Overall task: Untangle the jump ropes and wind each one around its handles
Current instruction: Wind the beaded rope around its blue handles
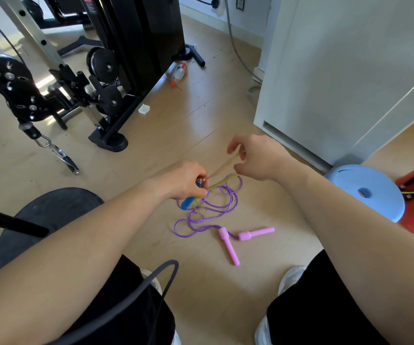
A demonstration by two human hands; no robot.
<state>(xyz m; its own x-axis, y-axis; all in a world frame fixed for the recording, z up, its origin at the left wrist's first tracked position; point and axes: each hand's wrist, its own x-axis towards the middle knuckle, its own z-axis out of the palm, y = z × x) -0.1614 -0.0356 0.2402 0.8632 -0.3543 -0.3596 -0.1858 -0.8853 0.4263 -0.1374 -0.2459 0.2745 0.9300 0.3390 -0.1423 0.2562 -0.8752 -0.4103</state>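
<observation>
A pale, see-through jump rope [222, 166] stretches taut between the two hands, held above the wooden floor [151, 150]. The left hand [186, 180] is curled round the upper end of a blue handle [188, 202], whose lower end points down toward the floor; whether a second handle lies in the same grip cannot be told. The right hand [258, 155] pinches the pale rope between thumb and forefinger, its other fingers loosely bent, and holds the strand up and away from the left hand. More of this rope hangs in slack yellowish loops just under the left hand, over the other rope. That purple jump rope [175, 226] lies on the floor in loose, overlapping coils directly beneath both hands. It ends in two pink handles [231, 247] that rest on the floor nearer the person, their rope ends close together and their shafts spread apart. The person's knees in black trousers [126, 307] and white shoes [290, 275] frame the near floor. To the right stands a light blue stool [375, 192] beside a white cabinet [338, 70]; to the left, a black exercise machine [126, 46] and a dark round plate [46, 220].
</observation>
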